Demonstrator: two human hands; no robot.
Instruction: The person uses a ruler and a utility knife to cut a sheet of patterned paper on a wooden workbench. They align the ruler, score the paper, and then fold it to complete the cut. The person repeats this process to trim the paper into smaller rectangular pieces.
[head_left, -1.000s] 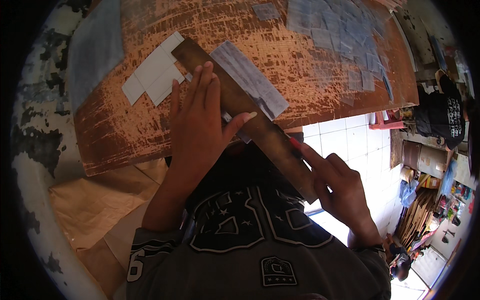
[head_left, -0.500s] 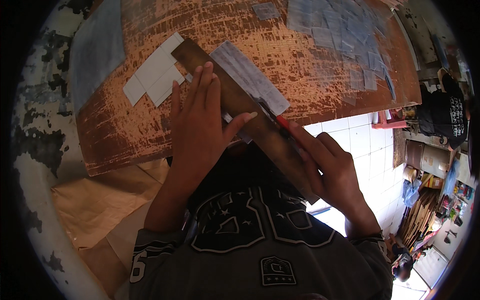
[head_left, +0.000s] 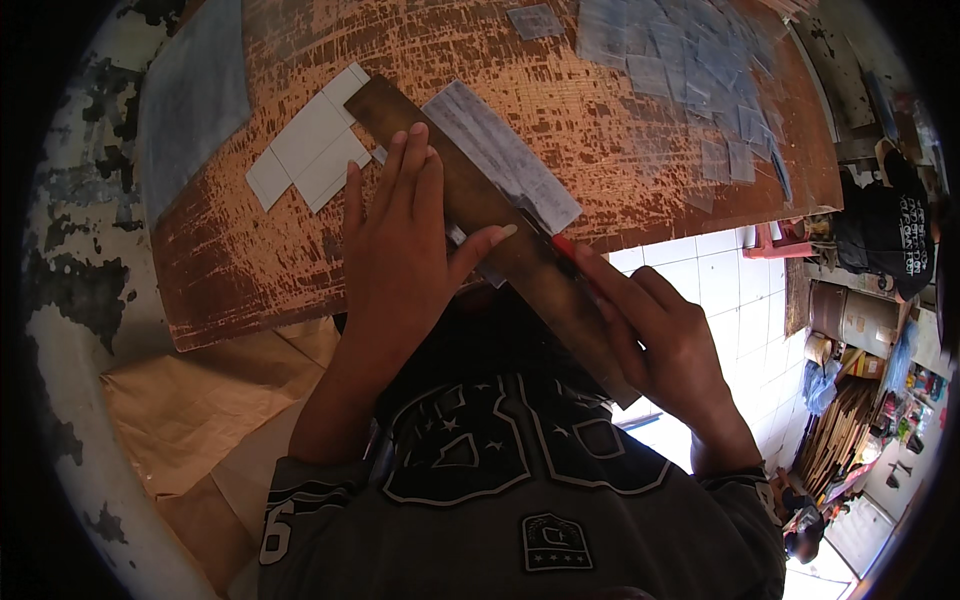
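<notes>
Presses left hand (head_left: 400, 220), flat with thumb splayed, onto long, straight, flat brown bar (head_left: 480, 205). Runs diagonally from left half of scratched orange-brown worktop (head_left: 450, 40) and overhangs near edge. Pinches between fingers of right hand (head_left: 665, 345) slim red-handled knife (head_left: 562, 244), at near edge; points far-left, long axis along bar's right side, tip unclear. Includes also: streaked grey rectangular sheet (head_left: 505, 160), beside bar; white lined cut-out (head_left: 315, 145), by bar's far end; piled translucent plastic pieces (head_left: 690, 75), toward far right corner.
</notes>
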